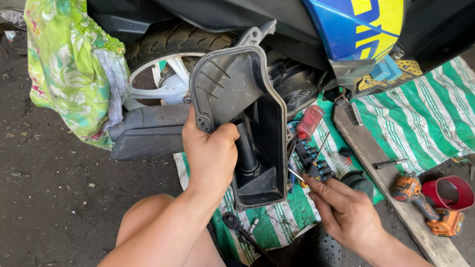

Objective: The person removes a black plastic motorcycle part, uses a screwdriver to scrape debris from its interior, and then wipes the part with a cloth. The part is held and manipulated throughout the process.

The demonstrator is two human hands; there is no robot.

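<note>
The left hand (210,153) grips a black plastic housing (242,113) — a deep, open box-shaped cover — by its left rim, fingers (225,132) curled over the edge and the thumb behind it, so the housing stands nearly upright in front of the scooter's rear wheel (166,59). Its hollow side faces the camera, showing a black tube (246,148) running down inside toward the lower end. The housing rises above and to the right of the fingers; only the rim lies within the grasp.

The right hand (346,210) is low at the right, just beside the housing's lower right corner. Its fingers (321,190) are drawn together and seem to pinch something small near a thin metal tool tip (296,174), though what is held is too small to tell. Just beyond the fingertips lies a black bit holder (314,158) with a red-handled screwdriver (309,121) above it.

All this rests on a green-and-white striped sheet (425,118) spread on the floor. A wooden plank (391,193) crosses the sheet at the right, carrying an orange power drill (425,205) beside a red cup (452,192). A small black screwdriver (388,163) lies on the plank. Near the person's knee a ratchet wrench (235,225) lies on the sheet. A green patterned cloth (69,64) hangs at the upper left, over the black exhaust (148,131).
</note>
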